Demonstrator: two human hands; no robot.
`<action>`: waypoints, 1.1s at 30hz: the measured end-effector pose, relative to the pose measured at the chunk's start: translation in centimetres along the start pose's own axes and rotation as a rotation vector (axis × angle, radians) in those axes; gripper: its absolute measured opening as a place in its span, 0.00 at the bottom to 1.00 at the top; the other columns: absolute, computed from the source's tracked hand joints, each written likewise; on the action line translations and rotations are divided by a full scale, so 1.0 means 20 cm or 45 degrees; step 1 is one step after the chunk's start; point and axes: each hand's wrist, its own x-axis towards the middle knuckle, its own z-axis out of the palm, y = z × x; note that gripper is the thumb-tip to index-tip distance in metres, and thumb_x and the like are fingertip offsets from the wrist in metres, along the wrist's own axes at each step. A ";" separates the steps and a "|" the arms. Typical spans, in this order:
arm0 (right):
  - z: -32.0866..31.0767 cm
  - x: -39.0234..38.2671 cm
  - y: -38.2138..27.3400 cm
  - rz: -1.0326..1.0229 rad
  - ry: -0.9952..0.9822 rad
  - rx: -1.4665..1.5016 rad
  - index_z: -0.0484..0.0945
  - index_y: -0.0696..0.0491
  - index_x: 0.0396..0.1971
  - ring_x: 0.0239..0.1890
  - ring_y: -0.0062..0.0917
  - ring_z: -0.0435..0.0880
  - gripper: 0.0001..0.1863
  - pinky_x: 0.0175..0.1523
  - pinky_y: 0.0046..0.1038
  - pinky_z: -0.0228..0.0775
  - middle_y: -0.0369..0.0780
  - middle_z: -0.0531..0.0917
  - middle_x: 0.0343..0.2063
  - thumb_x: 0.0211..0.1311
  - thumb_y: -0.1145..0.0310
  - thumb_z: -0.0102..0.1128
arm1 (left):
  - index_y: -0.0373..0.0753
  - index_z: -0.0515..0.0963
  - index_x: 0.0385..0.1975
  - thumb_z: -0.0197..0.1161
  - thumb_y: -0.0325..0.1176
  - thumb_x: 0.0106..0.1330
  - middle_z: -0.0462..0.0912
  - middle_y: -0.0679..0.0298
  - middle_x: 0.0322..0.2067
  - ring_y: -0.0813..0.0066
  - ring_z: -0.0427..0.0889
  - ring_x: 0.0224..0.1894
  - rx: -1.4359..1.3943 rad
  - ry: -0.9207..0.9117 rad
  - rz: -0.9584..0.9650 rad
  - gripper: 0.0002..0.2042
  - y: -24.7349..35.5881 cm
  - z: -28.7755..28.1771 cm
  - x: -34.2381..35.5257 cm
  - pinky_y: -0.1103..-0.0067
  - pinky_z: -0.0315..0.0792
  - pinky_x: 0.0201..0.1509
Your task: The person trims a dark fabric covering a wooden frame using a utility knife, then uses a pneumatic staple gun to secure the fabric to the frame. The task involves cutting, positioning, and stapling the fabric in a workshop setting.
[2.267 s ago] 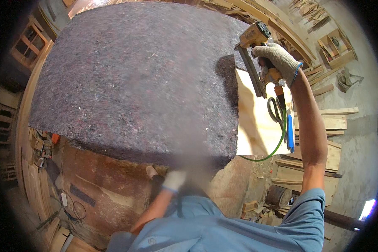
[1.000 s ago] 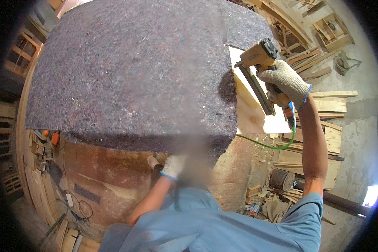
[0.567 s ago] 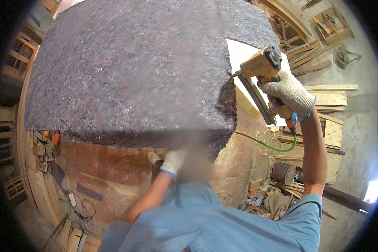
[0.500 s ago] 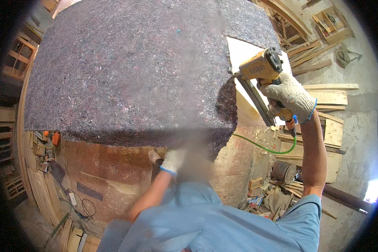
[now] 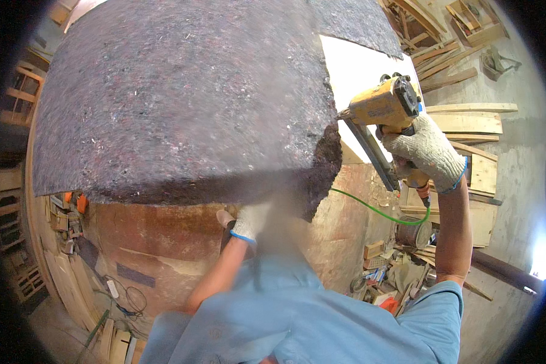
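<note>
My gloved right hand (image 5: 428,148) is wrapped round the grip of a yellow pneumatic staple gun (image 5: 379,106), whose nose rests at or close to the right edge of a grey felt sheet (image 5: 188,103). A green air hose (image 5: 370,210) runs from the handle's lower end. The felt covers a large flat piece and hangs over its near edge; at the right, a pale white panel (image 5: 358,67) shows beside it. My gloved left hand (image 5: 252,221) is at the felt's hanging near edge, its fingers hidden by the felt and a blurred dark streak.
Wood planks (image 5: 467,124) lie stacked at the right, with a wooden box (image 5: 473,24) beyond. Scraps and a round reel (image 5: 414,233) clutter the floor at lower right. Boards and a cable (image 5: 133,300) lie at lower left.
The view has shifted slightly. The staple gun sits a little lower and further right against the felt's edge, still in my right hand. My left hand stays by the near edge.
</note>
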 end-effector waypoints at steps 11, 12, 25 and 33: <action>0.07 -0.11 0.02 -0.019 -0.019 -0.012 0.80 0.61 0.42 0.24 0.17 0.80 0.16 0.29 0.25 0.75 0.36 0.82 0.26 0.57 0.68 0.68 | 0.50 0.84 0.54 0.55 0.43 0.76 0.87 0.53 0.49 0.50 0.87 0.48 -0.166 0.214 0.097 0.15 -0.03 0.01 -0.03 0.61 0.80 0.54; 0.07 -0.13 0.03 -0.033 0.003 -0.021 0.80 0.61 0.43 0.25 0.17 0.80 0.16 0.30 0.25 0.75 0.36 0.82 0.26 0.56 0.69 0.68 | 0.50 0.84 0.54 0.55 0.43 0.76 0.87 0.53 0.48 0.50 0.87 0.47 -0.096 0.211 0.142 0.15 -0.03 0.01 -0.04 0.62 0.80 0.52; 0.14 -0.14 0.18 -0.070 0.148 0.225 0.80 0.58 0.47 0.25 0.16 0.78 0.18 0.28 0.23 0.73 0.35 0.82 0.29 0.57 0.68 0.70 | 0.38 0.88 0.39 0.57 0.52 0.75 0.87 0.50 0.29 0.57 0.87 0.34 -0.379 0.375 0.051 0.22 -0.05 0.09 -0.01 0.62 0.78 0.43; 0.10 0.06 0.34 0.014 0.041 1.196 0.74 0.57 0.45 0.11 0.16 0.73 0.16 0.16 0.19 0.70 0.33 0.74 0.16 0.63 0.66 0.66 | 0.38 0.83 0.49 0.60 0.42 0.69 0.85 0.51 0.49 0.50 0.84 0.52 -0.442 -0.285 0.312 0.16 0.14 -0.47 -0.51 0.65 0.76 0.58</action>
